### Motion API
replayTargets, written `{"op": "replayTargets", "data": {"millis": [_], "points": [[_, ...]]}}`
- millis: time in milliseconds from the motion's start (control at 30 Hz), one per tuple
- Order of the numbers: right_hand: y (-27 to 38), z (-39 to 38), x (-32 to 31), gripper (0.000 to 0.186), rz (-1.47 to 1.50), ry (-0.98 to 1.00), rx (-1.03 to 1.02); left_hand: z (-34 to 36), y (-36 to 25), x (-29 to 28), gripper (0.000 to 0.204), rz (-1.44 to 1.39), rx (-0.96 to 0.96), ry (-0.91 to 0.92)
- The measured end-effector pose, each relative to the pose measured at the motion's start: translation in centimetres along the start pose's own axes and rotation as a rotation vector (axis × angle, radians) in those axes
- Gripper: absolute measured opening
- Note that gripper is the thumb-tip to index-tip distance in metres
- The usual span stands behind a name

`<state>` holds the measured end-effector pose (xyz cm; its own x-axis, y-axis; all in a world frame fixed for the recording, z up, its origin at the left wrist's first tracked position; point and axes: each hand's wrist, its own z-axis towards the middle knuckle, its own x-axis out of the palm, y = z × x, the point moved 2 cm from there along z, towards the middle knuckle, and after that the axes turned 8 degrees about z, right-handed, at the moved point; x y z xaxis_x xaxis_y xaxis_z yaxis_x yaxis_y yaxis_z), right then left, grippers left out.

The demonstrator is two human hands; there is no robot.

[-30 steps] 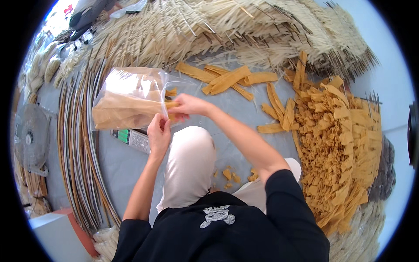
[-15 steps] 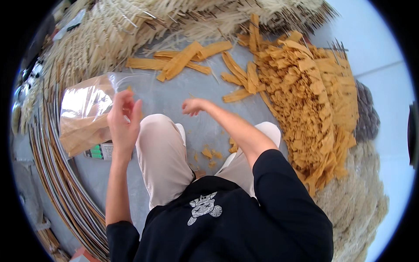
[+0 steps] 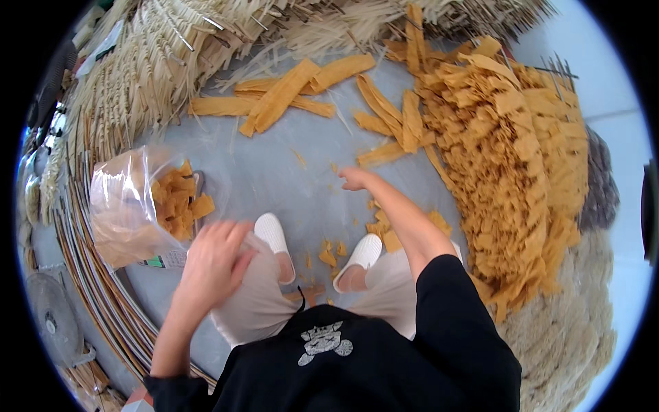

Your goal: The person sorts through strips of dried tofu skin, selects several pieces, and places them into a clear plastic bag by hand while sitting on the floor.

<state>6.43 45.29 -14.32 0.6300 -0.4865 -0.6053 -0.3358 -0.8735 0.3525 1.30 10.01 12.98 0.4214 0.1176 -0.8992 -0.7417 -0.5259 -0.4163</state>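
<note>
My left hand [image 3: 218, 259] is over my left knee, beside the mouth of a clear plastic bag [image 3: 127, 199]. Its fingers are somewhat smeared by motion but look apart, with nothing in them. Small mustard-yellow pieces [image 3: 180, 202] of crinkled material lie in and at the bag's mouth. My right hand [image 3: 355, 179] hangs over the grey floor between the bag and a big heap of crinkled mustard strips [image 3: 494, 165]. Its fingers point left and seem loosely apart; I see nothing held. Below my right forearm lie more cut yellow pieces [image 3: 391, 237].
Long flat yellow strips [image 3: 281, 96] lie crossed on the floor ahead. Pale bundles on thin stems [image 3: 144, 75] line the far left. Curved rods [image 3: 96, 275] run along the left, beside a round grey fan-like object [image 3: 51, 319]. Beige fluffy bundles [image 3: 563, 309] lie at right.
My left hand has come down and back from the bag toward my knee. My right hand has moved right. My knees have drawn back, and the yellow pieces at the bag's mouth now show.
</note>
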Motion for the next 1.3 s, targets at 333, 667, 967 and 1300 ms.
{"op": "replayTargets", "data": {"millis": [333,667,967,1300], "points": [[-2.3,14.2,-7.3,0.049,0.099,-0.502,-0.166,1.3,1.2,0.6,0.029,0.171,-0.053,-0.13],[5.4,27.0,-16.6,0.057,-0.361,-0.718,-0.353,2.2,2.9,0.6,0.028,0.222,-0.271,-0.046],[6.3,28.7,-17.6,0.111,-0.417,-0.3,-0.086,2.7,3.8,0.2,0.027,0.219,-0.354,-0.011],[2.7,19.3,-9.3,0.076,-0.154,-0.322,-0.132,2.7,4.1,0.4,0.027,0.189,-0.384,-0.013]]}}
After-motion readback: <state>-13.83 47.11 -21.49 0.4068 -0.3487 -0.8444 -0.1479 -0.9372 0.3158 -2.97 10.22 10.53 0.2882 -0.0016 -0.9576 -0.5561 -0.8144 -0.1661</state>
